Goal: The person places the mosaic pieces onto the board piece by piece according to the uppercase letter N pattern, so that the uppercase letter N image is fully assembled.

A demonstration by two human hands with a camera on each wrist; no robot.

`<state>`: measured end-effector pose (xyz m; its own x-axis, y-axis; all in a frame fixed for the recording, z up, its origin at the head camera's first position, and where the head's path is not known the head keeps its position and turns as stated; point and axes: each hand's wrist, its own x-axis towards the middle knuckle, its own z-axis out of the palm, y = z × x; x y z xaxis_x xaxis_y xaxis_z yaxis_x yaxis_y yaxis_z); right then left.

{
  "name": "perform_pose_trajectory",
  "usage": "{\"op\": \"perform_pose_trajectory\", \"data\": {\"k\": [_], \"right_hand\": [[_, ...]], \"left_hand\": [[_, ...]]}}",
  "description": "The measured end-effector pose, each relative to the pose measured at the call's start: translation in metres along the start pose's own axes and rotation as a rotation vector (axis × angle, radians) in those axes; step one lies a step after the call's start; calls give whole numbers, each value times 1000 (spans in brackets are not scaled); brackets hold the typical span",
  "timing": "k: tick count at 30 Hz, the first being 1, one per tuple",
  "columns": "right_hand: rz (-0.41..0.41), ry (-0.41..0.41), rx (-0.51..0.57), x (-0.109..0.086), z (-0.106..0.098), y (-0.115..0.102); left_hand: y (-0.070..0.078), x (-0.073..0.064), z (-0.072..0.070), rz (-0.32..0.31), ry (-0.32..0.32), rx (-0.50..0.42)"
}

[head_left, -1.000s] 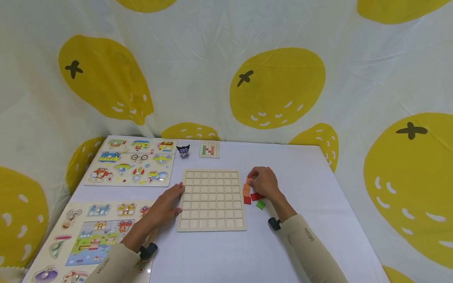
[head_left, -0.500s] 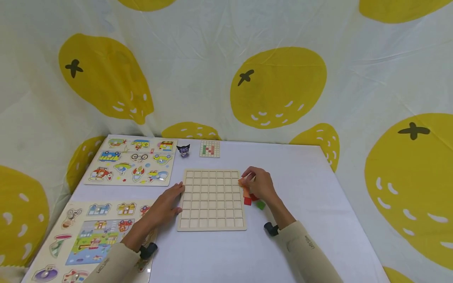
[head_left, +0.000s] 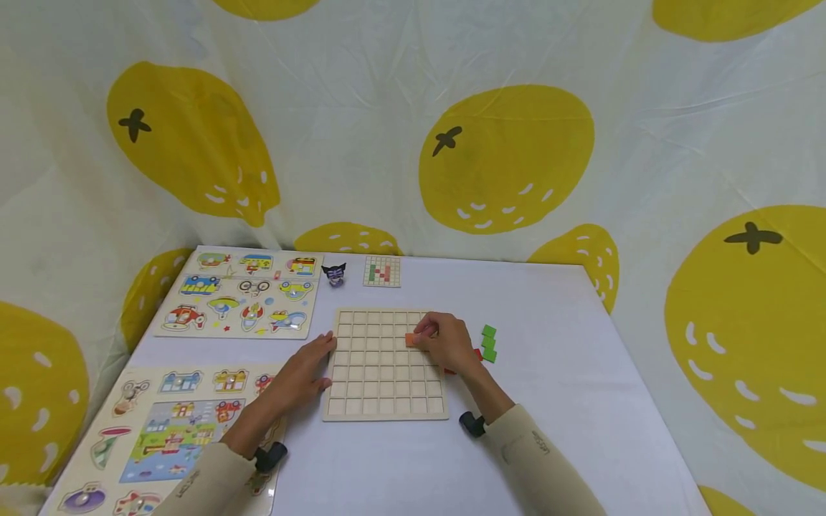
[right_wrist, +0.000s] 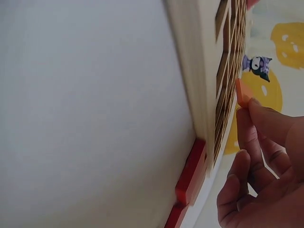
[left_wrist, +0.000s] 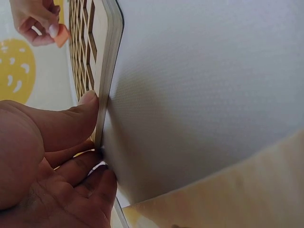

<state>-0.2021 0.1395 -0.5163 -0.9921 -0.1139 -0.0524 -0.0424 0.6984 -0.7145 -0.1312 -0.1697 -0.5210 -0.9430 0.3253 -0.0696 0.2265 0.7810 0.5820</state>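
Observation:
A square wooden grid board (head_left: 381, 417) lies in the middle of the white table. My right hand (head_left: 447, 344) is over the board's right part and pinches an orange square tile (head_left: 409, 340) between thumb and fingers; the right wrist view shows this tile (right_wrist: 243, 94) at the fingertips. My left hand (head_left: 302, 376) rests against the board's left edge, its thumb touching the rim (left_wrist: 105, 71) in the left wrist view. Beyond the board's right edge are red tiles (head_left: 478, 354) and several green tiles (head_left: 489, 343). My right hand hides other tiles there.
A small card with a green, red and orange grid pattern (head_left: 382, 272) lies behind the board, beside a small dark figurine (head_left: 334, 275). To the left are two picture puzzle boards, one with vehicles (head_left: 235, 304) and a larger one (head_left: 142, 401) nearer. A lemon-print cloth (head_left: 361, 143) hangs behind.
My right hand has picked up an orange tile from the pieces at the right and carried it left over the board. Green tiles it covered now show. My left hand stays put.

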Motion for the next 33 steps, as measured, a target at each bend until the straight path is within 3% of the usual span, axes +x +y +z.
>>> {"op": "perform_pose_trajectory", "data": {"k": [11, 22, 27, 33], "right_hand": [[36, -17, -34, 1, 14, -13], [18, -28, -102, 3, 20, -14], [-16, -39, -50, 2, 11, -8], [-13, -6, -6, -2, -17, 5]], "left_hand": [[2, -1, -1, -8, -11, 5], [0, 0, -1, 0, -5, 7], [-1, 0, 0, 2, -5, 10], [0, 0, 0, -2, -7, 10]]}}
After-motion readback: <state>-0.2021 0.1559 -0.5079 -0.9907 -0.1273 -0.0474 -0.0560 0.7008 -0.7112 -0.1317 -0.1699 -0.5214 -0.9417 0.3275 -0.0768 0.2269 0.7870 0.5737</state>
